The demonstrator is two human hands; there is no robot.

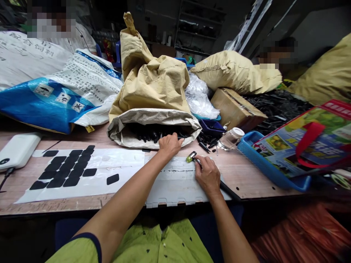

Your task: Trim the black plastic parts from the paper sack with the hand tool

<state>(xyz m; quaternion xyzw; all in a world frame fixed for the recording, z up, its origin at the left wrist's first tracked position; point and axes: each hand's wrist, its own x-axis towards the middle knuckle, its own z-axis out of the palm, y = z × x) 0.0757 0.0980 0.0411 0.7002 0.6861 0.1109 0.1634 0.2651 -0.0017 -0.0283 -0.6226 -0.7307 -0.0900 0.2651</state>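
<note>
My left hand [170, 144] is at the lower lip of an open woven sack [153, 113], its fingers curled together. Inside the sack's mouth lie many small black pieces [149, 136]; whatever those fingers hold is hidden. In my right hand [208, 174] is a small hammer [191, 156] with a shiny head, a yellow-green face and a long black handle that runs back under the wrist. It is held just above a pale grey board [175, 182] on the table. To the left, a white sheet [95, 164] carries rows of black rounded patches [65, 166].
A white power bank [20, 151] with a cable is at far left, before a blue-and-white bag [60, 91]. Right of the sack are loose black parts [204, 146], a clear jar [231, 138], a cardboard box [237, 107] and a blue tray [274, 166] under a colourful bag. Two people sit behind.
</note>
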